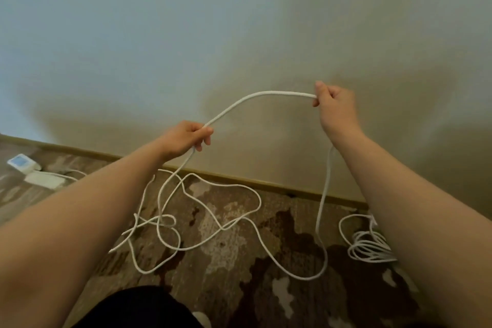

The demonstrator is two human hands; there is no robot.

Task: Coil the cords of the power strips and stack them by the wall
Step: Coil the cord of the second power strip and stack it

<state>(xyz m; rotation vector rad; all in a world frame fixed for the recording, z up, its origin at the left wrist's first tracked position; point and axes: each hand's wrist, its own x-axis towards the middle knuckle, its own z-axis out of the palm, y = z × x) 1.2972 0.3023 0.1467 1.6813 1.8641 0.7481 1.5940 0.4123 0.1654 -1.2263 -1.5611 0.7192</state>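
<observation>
Head view, looking down at the floor by the wall. My left hand [186,138], just left of centre, has its fingers curled round the white cord [255,94] and grips it. My right hand [335,106], at about 2 o'clock from the left and raised higher, pinches the same cord between thumb and curled fingers. Between the two hands the cord rises in an arch in front of the wall [239,21].

From my left hand the cord drops toward 6 o'clock and spreads into loose, crossing loops on the patterned carpet [239,287], lying at roughly 6 o'clock from that hand. From my right hand another run hangs straight down past the forearm, reaches the carpet and curves back to join the loops.

At about 5 o'clock from my right hand, partly hidden behind the right forearm, lies a coil [368,247] of white cord, with several turns close together, near the baseboard [266,184]. I cannot tell whether it belongs to the cord I hold.

At 9 o'clock from my left hand, near the picture's left edge, two power strips [44,180] lie on the carpet beside the baseboard, one just behind the other; whether they touch is unclear. A dark garment [138,309] shows at the bottom edge.
</observation>
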